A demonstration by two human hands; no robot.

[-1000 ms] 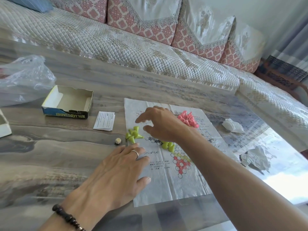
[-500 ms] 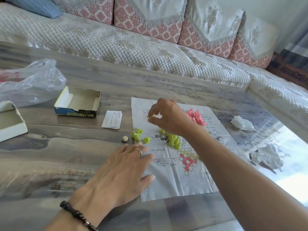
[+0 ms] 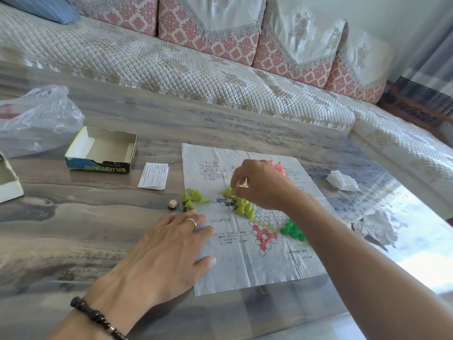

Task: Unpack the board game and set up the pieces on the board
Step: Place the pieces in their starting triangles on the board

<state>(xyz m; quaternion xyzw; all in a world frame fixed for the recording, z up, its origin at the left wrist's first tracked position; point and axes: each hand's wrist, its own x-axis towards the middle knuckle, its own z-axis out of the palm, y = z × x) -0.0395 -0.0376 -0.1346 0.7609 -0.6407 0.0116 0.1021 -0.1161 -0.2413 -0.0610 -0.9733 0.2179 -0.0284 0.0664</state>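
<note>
1. Pinching a small yellow-green cone-shaped plastic piece (image 3: pixel 241 186) between thumb and forefinger, the right hand (image 3: pixel 263 185) hovered just above the far-left arm of the star printed on the thin white paper game board (image 3: pixel 245 273).
2. The left hand (image 3: pixel 161 253) lay flat with fingers straight and spread, pressing the near-left edge of the paper board onto the grey wood-grain table (image 3: pixel 61 229).
3. A row of yellow-green pieces (image 3: pixel 242 207) already stood on circles just below the right hand; a loose heap of the same colour (image 3: pixel 193 198) waited at the board's left edge, beside a small beige die (image 3: pixel 172 204).
4. Dark green cones (image 3: pixel 291 230) sat to the right of the star, and pink cones (image 3: pixel 278 166) showed at the far side, partly hidden by the right hand.
5. To place it well, I judged the cone should come straight down, base first, onto an empty circle, without brushing the neighbours, which looked light and easy to topple.
6. The left hand should keep the creased paper flat, since it could shift and spill the standing pieces.
7. An open blue-and-white cardboard box (image 3: pixel 100 150) rested well to the left.
</note>
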